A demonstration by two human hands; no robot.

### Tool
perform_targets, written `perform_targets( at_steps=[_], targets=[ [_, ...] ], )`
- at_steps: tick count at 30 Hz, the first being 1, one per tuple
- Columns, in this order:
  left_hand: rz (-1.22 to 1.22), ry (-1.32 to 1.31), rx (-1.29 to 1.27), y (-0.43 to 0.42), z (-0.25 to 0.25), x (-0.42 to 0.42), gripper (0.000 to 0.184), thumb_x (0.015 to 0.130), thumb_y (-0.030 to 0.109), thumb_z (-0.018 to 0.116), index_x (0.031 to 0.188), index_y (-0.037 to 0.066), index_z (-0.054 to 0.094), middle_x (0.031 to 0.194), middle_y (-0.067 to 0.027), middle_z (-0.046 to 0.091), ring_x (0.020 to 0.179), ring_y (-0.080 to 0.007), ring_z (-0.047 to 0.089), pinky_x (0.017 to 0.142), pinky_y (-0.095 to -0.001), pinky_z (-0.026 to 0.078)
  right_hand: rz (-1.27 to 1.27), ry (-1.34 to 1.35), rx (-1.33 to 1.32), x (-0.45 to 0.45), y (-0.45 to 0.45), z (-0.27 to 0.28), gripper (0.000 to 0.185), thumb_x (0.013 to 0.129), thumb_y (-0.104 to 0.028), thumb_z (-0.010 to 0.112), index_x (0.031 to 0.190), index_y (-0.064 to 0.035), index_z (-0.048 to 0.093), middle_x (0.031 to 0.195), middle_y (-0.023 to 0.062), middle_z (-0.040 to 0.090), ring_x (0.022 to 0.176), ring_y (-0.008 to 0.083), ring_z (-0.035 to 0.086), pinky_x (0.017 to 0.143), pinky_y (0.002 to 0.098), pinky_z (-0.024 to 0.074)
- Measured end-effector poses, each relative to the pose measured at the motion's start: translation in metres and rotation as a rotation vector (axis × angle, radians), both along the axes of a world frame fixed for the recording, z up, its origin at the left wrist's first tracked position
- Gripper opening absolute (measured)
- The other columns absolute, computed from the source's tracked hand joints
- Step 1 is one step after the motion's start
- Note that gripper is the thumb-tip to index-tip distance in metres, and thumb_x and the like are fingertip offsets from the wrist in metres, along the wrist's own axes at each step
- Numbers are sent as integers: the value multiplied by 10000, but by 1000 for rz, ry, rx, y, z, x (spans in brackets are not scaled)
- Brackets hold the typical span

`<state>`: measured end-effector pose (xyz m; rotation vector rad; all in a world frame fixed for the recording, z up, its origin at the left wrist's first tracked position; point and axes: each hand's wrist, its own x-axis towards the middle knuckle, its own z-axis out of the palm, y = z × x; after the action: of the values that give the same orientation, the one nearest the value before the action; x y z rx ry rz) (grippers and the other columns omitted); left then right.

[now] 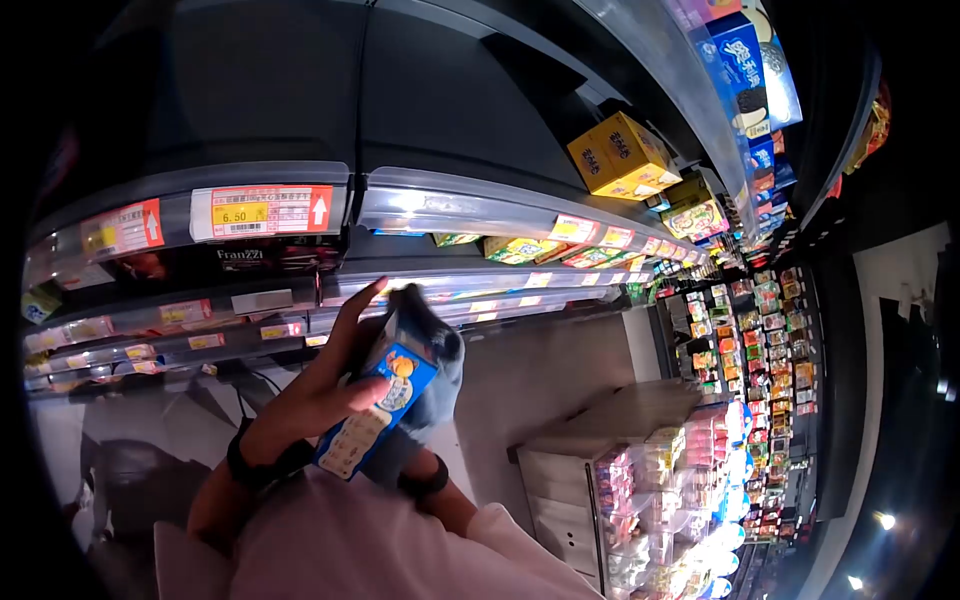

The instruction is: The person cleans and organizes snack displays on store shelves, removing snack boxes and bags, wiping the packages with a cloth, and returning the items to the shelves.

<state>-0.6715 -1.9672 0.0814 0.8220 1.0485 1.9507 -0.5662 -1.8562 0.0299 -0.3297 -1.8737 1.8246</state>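
My left hand [345, 375] is closed round a blue snack box [385, 405] with a yellow cartoon figure and a pale printed panel. Its thumb presses on the front face, and the box stands tilted. Along the box's right side and top lies a grey-blue cloth [440, 350]. Behind the box, my right hand [424, 466] is inside or behind this cloth, which hides its fingers; only the area near its dark wristband shows. Both hands are in front of the lower shelf edges.
A shelf edge with price tags [262, 212] runs across above my hands. On the upper shelf stands a yellow carton [622, 158], with blue boxes [740, 65] further up right. A display bin [560, 490] of packaged goods stands at lower right, near a rack of hanging packets [765, 350].
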Motion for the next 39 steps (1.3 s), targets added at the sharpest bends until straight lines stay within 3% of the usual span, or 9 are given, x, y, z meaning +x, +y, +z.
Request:
perform_targets(
  at_steps=[7,12,15,18,22,28,34,35,39],
  targets=[
    [412,-437,241,53,-8,-27,658,957,393,635,1466,131,313,1220,-91,570,1048,-185,616,857,-329,540,20,-31,-408,10,-19,3,853,765,-75,800,1471,43,336,1356,128,543,1138,204,564,976,343,479],
    [418,-525,221,67,-21,-2,490,969,410,613,1338,133,450,1198,-58,592,1013,-166,628,851,-330,549,15,120,241,-2,7,12,1134,657,-145,891,1517,93,192,1432,164,449,1289,245,467,1105,362,372],
    [211,-721,109,56,-14,5,432,968,460,587,1273,163,514,1054,-13,630,849,-118,654,679,-281,564,-16,87,327,3,16,-10,1218,629,-183,909,1527,98,136,1434,170,439,1309,248,448,1105,364,373],
    [172,-835,62,64,-11,0,397,971,513,561,1130,153,617,916,-16,672,687,-106,676,543,-267,575,-52,133,-96,1,11,-5,1188,637,-229,926,1530,79,204,1495,146,416,1338,211,431,1117,366,368],
    [-44,-969,314,68,-32,-7,516,967,546,563,1227,104,617,1029,-82,716,896,-180,718,793,-353,609,-106,135,415,0,16,12,1021,632,-103,879,1468,102,331,1363,148,556,1232,197,531,1052,334,418],
    [143,-706,120,63,-26,2,478,1022,488,501,1345,136,509,1114,-34,622,968,-127,642,857,-298,530,-66,1,328,3,13,59,1001,497,-108,897,1379,95,470,1269,187,632,1160,238,609,1012,322,461],
    [547,-41,82,61,-28,14,700,982,175,597,1543,92,186,1291,-129,495,1182,-192,503,1006,-348,430,-311,-209,151,20,15,4,582,819,-156,767,1305,51,523,1156,121,643,1006,173,598,881,326,510],
    [612,114,62,61,-30,10,741,957,152,628,1544,94,179,1317,-141,475,1207,-200,488,1033,-357,416,-278,-155,-32,32,17,-24,387,992,-226,589,1277,30,534,1131,99,635,974,165,598,825,317,511],
    [541,-10,-23,52,-17,-3,773,886,109,733,1502,78,267,1297,-145,510,1206,-206,509,1037,-358,435,-174,12,-418,26,13,-5,544,1072,-330,453,1502,-16,342,1372,104,526,1164,200,559,967,354,491]
  ],
)
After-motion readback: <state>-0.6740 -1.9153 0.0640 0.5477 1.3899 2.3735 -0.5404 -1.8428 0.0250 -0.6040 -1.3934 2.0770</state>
